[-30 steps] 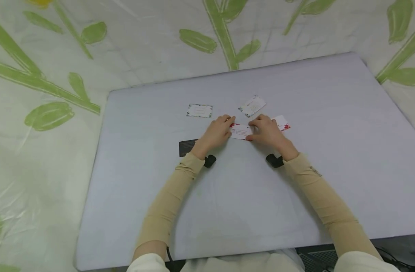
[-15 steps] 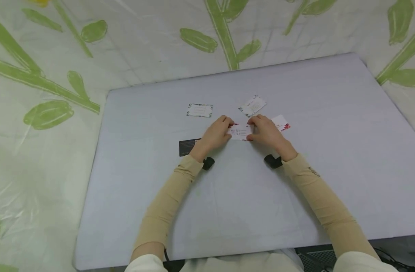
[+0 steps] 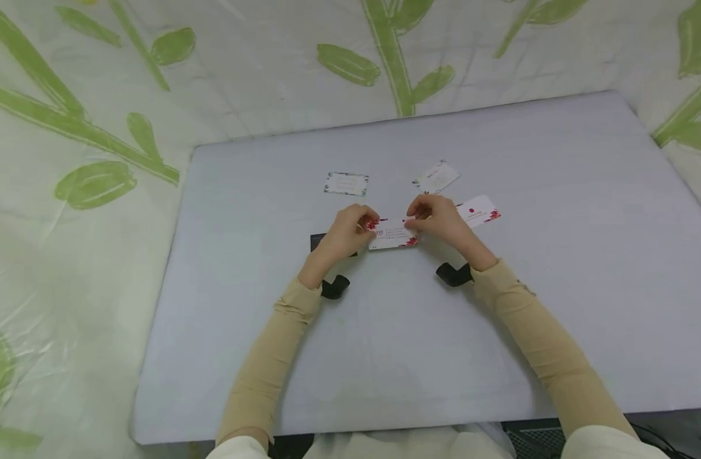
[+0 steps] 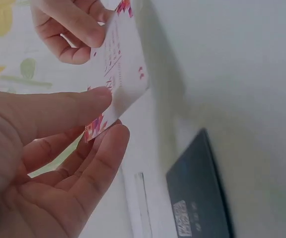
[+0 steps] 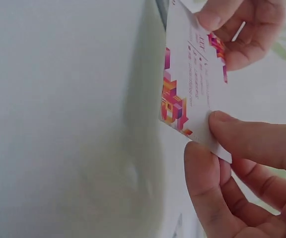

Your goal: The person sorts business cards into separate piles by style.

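A white business card (image 3: pixel 393 234) with red and pink corner patterns is held up between both hands, raised off the table as its shadow shows. My left hand (image 3: pixel 346 233) pinches its left end, thumb (image 4: pixel 96 101) on the printed face and fingers behind. The opposite end is pinched by my right hand (image 3: pixel 439 220), with the thumb (image 5: pixel 227 124) on the print. Below the left hand lies a black card (image 4: pixel 195 188) with a small QR code, partly covered in the head view. Another red-patterned white card (image 3: pixel 479 210) lies just right of the right hand.
Two white cards with leafy borders lie farther back: one card (image 3: pixel 347 183) at the left, one tilted card (image 3: pixel 437 176) at the right. The white table (image 3: pixel 419 357) reaches a sheet (image 3: pixel 258 76) printed with green plants behind it.
Both hands have lifted the red-patterned card off the table and brought it slightly left and nearer the body. The other cards stay where they were.
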Motion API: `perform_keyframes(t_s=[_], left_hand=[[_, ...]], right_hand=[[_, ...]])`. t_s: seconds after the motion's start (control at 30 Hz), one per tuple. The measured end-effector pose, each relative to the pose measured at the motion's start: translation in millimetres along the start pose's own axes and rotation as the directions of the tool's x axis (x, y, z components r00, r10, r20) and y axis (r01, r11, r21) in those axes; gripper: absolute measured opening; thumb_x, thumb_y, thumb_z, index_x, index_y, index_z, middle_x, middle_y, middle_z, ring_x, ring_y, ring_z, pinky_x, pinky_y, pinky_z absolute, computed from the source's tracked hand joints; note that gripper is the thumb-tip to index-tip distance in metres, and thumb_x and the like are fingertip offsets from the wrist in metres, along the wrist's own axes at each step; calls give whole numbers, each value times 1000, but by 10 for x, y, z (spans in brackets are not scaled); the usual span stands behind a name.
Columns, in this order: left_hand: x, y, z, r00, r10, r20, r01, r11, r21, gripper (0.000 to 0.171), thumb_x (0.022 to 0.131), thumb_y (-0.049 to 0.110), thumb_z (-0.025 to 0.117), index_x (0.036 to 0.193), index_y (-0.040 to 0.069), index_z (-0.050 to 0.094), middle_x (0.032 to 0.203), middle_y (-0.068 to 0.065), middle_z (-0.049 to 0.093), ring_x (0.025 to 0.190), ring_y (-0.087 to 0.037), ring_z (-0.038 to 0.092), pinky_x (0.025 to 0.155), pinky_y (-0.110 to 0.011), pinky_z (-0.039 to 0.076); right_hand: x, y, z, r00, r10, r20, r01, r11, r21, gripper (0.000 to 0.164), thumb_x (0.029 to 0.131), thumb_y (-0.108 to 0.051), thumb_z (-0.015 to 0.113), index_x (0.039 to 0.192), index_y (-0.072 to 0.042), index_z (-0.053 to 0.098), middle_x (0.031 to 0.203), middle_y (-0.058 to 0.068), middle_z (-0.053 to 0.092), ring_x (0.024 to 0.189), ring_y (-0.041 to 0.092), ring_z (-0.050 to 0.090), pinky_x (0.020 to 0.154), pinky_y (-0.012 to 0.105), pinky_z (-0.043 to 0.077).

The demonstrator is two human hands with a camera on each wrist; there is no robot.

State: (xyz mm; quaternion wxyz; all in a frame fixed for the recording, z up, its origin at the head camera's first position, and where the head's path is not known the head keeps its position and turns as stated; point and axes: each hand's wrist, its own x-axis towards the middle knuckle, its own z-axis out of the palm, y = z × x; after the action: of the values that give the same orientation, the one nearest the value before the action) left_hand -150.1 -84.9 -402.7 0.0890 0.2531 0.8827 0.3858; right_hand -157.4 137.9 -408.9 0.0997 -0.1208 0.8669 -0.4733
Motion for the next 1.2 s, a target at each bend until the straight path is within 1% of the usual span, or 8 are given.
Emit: perform_keyframes(t_s=[0.1, 0.17, 0.33, 0.53, 0.77, 0.9, 1.07, 1.2], left_hand=[[-28, -17, 1, 999, -36, 35, 34, 998, 52, 26, 82, -2, 65, 107, -5, 59, 95, -14, 55, 82, -22, 49, 72, -28, 43], [-44, -30, 12, 997, -61, 45, 57, 994, 90, 26, 82, -1, 65, 108, -4, 59, 94, -13, 54, 82, -22, 47, 72, -29, 41], [-59, -52, 63, 993, -108, 41, 99, 978, 183, 26, 83, 1, 66, 108, -1, 60, 100, -10, 56, 89, -21, 48, 80, -32, 41], [-52, -40, 74, 995, -103, 13, 95, 955, 280, 27, 81, 5, 69, 107, 2, 63, 101, -9, 60, 95, -23, 51, 85, -38, 40], [-51, -45, 79, 993, -115, 16, 104, 942, 318, 29, 82, 8, 69, 109, 3, 63, 105, -10, 59, 101, -25, 51, 87, -39, 40], [-52, -31, 81, 994, -103, 22, 89, 933, 348, 28, 82, 8, 69, 109, 4, 63, 107, -11, 57, 101, -25, 50, 87, -39, 40], [-46, -2, 81, 996, -78, 39, 57, 919, 390, 22, 82, 6, 68, 104, 3, 65, 106, -12, 57, 99, -26, 51, 85, -40, 41], [-14, 45, 84, 996, -66, 52, 39, 912, 409, 19, 85, 4, 64, 103, 3, 66, 104, -12, 58, 95, -25, 52, 81, -38, 42]], right_hand=[[27, 11, 70, 999, 26, 24, -26, 999, -25, 13, 80, -7, 71, 87, -2, 62, 83, 10, 59, 76, 21, 52, 66, 27, 43], [46, 13, 111, 999, 25, 44, -23, 999, -48, 12, 80, -7, 70, 85, -1, 62, 80, 10, 58, 74, 21, 52, 64, 27, 42], [77, 7, 187, 998, -5, 63, 14, 990, -141, 9, 80, -5, 69, 81, -2, 60, 76, 9, 56, 71, 21, 49, 63, 29, 41], [82, -31, 206, 996, -32, 86, 49, 978, -205, 8, 81, -3, 66, 82, -1, 59, 79, 11, 54, 74, 23, 47, 65, 32, 39], [101, -54, 208, 994, -42, 106, 69, 962, -266, 7, 81, -3, 66, 83, 0, 60, 80, 12, 53, 75, 24, 47, 66, 32, 39], [107, -33, 212, 993, -42, 111, 73, 953, -295, 7, 81, -5, 67, 81, 1, 62, 81, 12, 52, 75, 24, 47, 66, 32, 40], [93, -21, 203, 992, -45, 121, 81, 948, -309, 10, 83, -7, 66, 78, 2, 65, 81, 12, 52, 73, 23, 47, 64, 31, 40], [55, -24, 81, 990, -54, 127, 86, 961, -264, 15, 87, -12, 63, 81, 1, 68, 78, 11, 56, 71, 21, 48, 62, 30, 40]])
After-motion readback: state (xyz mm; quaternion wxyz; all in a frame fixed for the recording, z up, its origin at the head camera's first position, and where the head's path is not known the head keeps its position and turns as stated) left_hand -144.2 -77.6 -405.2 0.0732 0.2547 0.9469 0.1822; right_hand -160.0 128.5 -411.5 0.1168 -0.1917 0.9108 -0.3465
